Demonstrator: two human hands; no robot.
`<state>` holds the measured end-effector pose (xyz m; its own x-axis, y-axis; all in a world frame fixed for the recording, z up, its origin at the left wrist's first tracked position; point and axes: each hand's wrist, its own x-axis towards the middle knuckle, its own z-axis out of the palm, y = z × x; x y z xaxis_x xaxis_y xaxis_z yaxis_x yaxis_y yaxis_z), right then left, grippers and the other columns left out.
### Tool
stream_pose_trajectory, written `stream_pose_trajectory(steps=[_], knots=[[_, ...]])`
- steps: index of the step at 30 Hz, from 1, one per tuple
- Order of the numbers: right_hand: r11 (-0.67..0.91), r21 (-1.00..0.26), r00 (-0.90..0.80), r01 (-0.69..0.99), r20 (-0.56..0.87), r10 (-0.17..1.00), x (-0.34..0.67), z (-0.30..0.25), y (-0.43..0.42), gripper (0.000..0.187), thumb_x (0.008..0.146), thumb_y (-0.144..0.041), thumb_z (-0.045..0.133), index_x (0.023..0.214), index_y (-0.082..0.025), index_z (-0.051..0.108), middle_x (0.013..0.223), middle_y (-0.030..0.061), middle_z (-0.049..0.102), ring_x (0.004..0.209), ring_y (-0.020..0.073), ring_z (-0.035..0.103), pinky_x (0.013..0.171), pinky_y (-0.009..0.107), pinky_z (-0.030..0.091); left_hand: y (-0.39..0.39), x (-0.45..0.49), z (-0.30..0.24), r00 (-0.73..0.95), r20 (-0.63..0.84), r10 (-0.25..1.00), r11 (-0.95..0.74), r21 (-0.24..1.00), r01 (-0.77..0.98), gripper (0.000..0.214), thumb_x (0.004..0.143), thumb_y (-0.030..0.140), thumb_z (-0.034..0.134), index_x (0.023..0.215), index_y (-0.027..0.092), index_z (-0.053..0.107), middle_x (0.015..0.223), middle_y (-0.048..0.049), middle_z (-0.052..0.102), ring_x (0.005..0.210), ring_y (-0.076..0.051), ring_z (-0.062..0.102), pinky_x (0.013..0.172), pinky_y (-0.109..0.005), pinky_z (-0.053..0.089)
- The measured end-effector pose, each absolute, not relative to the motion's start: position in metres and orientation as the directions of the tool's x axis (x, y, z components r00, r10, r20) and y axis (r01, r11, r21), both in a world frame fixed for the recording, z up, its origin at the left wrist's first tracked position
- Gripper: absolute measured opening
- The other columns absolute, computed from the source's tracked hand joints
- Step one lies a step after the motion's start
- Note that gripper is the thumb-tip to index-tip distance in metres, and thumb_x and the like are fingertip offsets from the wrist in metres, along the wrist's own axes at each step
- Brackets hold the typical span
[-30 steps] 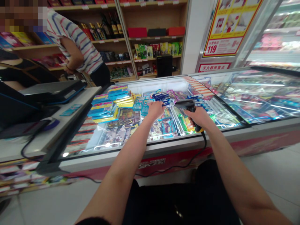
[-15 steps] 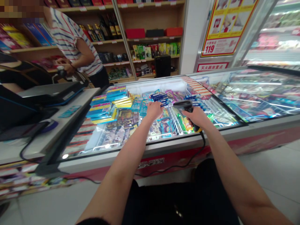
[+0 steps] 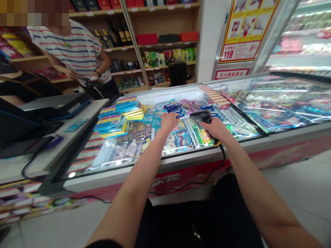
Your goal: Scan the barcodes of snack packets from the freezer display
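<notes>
In my right hand (image 3: 216,129) is a black and yellow barcode scanner (image 3: 200,115), its head pointing left. Its black cable (image 3: 224,155) hangs down over the freezer's front. My left hand (image 3: 169,121) is closed on a small dark blue packet (image 3: 182,116) whose white edge faces the scanner head, a short gap apart. Other dark blue packets (image 3: 173,106) lie just beyond that hand on the freezer glass. Light blue packets (image 3: 152,117) lie left of it, with yellow and blue boxes (image 3: 111,120) farther left.
The glass-topped chest freezer (image 3: 144,165) stretches across in front of me. At left stands a counter (image 3: 99,105) with black equipment. Behind it a person in a striped shirt (image 3: 80,48) handles a small device, next to another person in black. Shelves (image 3: 165,44) line the back.
The person in the striped shirt has turned more towards me. My hands, the scanner and the packet keep nearly the same positions; the view has shifted slightly.
</notes>
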<state>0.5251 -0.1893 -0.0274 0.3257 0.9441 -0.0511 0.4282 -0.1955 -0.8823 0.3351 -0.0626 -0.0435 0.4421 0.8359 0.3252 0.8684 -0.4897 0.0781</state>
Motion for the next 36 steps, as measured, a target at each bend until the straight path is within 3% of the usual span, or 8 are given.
stream_pose_trajectory(steps=[11, 22, 31, 36], knots=[[-0.204, -0.857, 0.356, 0.473, -0.026, 0.934, 0.533, -0.023, -0.200, 0.031, 0.083, -0.036, 0.065, 0.061, -0.019, 0.051, 0.042, 0.0015, 0.054, 0.034, 0.0131, 0.052, 0.036, 0.022, 0.042, -0.067, 0.344, -0.046, 0.419, 0.369, 0.829, -0.489, 0.115, 0.865, 0.032, 0.094, 0.032, 0.049, 0.116, 0.020, 0.068, 0.115, -0.0111, 0.069, 0.110, -0.027, 0.061, 0.105, -0.043, 0.036], [-0.148, -0.943, 0.493, 0.299, 0.019, 0.870, 0.594, -0.019, -0.219, 0.024, 0.080, -0.031, 0.067, 0.067, -0.018, 0.053, 0.048, -0.0003, 0.056, 0.034, 0.0119, 0.051, 0.031, 0.022, 0.041, -0.074, 0.412, -0.036, 0.433, 0.425, 0.795, -0.568, 0.270, 0.777, 0.029, 0.093, 0.032, 0.055, 0.117, 0.023, 0.069, 0.115, -0.0073, 0.068, 0.110, -0.022, 0.062, 0.098, -0.033, 0.044], [-0.153, -0.963, 0.533, 0.221, -0.013, 0.846, 0.633, -0.025, -0.231, 0.023, 0.078, -0.033, 0.070, 0.071, -0.018, 0.054, 0.050, -0.0018, 0.055, 0.034, 0.0107, 0.050, 0.031, 0.022, 0.041, -0.057, 0.480, -0.032, 0.522, 0.392, 0.757, -0.627, 0.214, 0.749, 0.030, 0.094, 0.032, 0.054, 0.120, 0.022, 0.067, 0.118, -0.0088, 0.064, 0.115, -0.023, 0.058, 0.101, -0.035, 0.043], [-0.156, -0.958, 0.537, 0.239, -0.003, 0.844, 0.642, -0.031, -0.231, 0.023, 0.079, -0.033, 0.070, 0.072, -0.018, 0.053, 0.052, -0.0019, 0.056, 0.034, 0.0110, 0.051, 0.031, 0.022, 0.042, -0.054, 0.490, -0.037, 0.479, 0.406, 0.778, -0.590, 0.211, 0.779, 0.031, 0.091, 0.029, 0.059, 0.121, 0.023, 0.061, 0.123, -0.0086, 0.062, 0.119, -0.024, 0.054, 0.102, -0.037, 0.040]])
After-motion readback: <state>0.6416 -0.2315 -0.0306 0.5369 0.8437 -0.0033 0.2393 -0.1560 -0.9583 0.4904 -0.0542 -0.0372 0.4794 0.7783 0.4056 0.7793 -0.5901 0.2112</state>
